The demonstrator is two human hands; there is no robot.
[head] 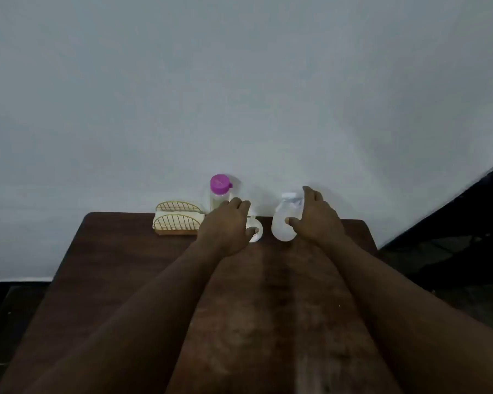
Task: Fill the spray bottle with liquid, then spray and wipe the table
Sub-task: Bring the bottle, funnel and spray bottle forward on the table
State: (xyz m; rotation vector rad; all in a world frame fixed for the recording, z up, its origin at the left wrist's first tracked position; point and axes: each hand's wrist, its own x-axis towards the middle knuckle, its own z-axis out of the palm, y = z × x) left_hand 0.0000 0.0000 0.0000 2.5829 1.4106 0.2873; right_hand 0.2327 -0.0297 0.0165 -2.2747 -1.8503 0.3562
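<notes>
A translucent white spray bottle point(281, 226) stands at the far middle of the brown table point(120, 265). My right hand point(315, 220) grips it, thumb on its near side and fingers wrapped behind its neck. A clear bottle with a pink cap point(219, 191) stands against the wall to the left. My left hand point(227, 226) reaches forward with its fingers stretched out, their tips just right of the pink-capped bottle. Its thumb lies against a small white round object point(256, 231), which is partly hidden under the hand.
A gold wire holder point(177, 220) with a folded pale cloth in it sits at the table's far left, beside the pink-capped bottle. A grey wall rises right behind the table. Dark floor lies on both sides.
</notes>
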